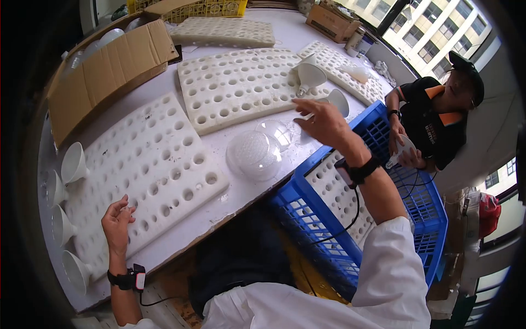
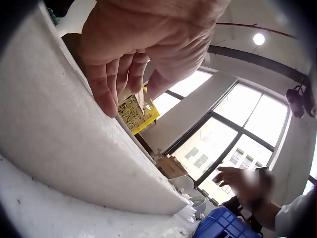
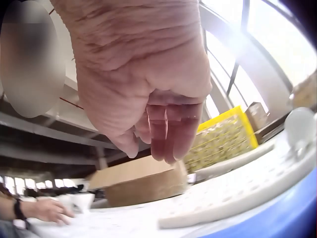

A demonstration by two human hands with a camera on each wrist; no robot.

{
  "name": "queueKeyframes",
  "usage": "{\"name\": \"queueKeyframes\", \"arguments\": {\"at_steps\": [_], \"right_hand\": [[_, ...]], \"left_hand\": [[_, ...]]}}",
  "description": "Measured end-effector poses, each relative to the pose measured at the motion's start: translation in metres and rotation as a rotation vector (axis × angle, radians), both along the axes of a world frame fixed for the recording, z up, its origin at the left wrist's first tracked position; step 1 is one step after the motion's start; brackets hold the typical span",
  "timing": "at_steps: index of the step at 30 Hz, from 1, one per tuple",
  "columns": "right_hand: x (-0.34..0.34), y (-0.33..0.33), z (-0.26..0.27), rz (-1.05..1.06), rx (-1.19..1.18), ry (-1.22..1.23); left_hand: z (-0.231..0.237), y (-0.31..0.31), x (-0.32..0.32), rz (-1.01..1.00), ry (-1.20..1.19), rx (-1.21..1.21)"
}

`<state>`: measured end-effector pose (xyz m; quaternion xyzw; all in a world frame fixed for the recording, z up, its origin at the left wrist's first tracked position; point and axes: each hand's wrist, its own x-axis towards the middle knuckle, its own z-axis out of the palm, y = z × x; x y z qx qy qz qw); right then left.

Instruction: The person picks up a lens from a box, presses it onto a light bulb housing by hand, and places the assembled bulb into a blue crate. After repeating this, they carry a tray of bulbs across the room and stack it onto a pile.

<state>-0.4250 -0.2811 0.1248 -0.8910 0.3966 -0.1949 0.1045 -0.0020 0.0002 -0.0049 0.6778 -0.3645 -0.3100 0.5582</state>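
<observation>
My left hand (image 1: 116, 225) hovers low over the near edge of a white foam board (image 1: 134, 178) with rows of round holes, its fingers loosely bent and holding nothing. Several white cone-shaped lamp housings (image 1: 75, 163) stand along that board's left side. My right hand (image 1: 324, 125) is raised above the table's right part, fingers relaxed, with nothing in its grasp. Just left of it lie clear dome covers (image 1: 255, 153). Beyond its fingertips, a white lamp housing (image 1: 311, 75) lies on a second foam board (image 1: 235, 82); another housing (image 1: 338, 102) is close by.
A blue plastic crate (image 1: 307, 205) holding a foam board stands at the table's right edge. Across it, a person (image 1: 438, 115) holds a lamp housing. An open cardboard box (image 1: 109, 77) of domes sits back left. More foam boards (image 1: 224, 31) and a small carton (image 1: 332, 23) lie behind.
</observation>
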Motion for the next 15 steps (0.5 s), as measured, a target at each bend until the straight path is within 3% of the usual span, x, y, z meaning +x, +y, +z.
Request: {"name": "queueKeyframes", "arguments": {"at_steps": [4,7,9,15], "right_hand": [[-0.068,-0.074,-0.012,-0.391,0.011,0.102],[-0.082,-0.086,-0.018,-0.330,0.078,0.240],[-0.078,-0.096,-0.012,-0.495,0.397,0.635],[-0.084,-0.116,-0.047,-0.482,0.529,0.580]], "left_hand": [[-0.014,0.002,0.001,0.041,-0.020,-0.002],[-0.011,0.002,-0.001,0.063,-0.022,0.016],[-0.010,0.002,-0.002,0.070,-0.018,0.034],[-0.010,0.003,-0.003,0.078,-0.039,0.035]]}}
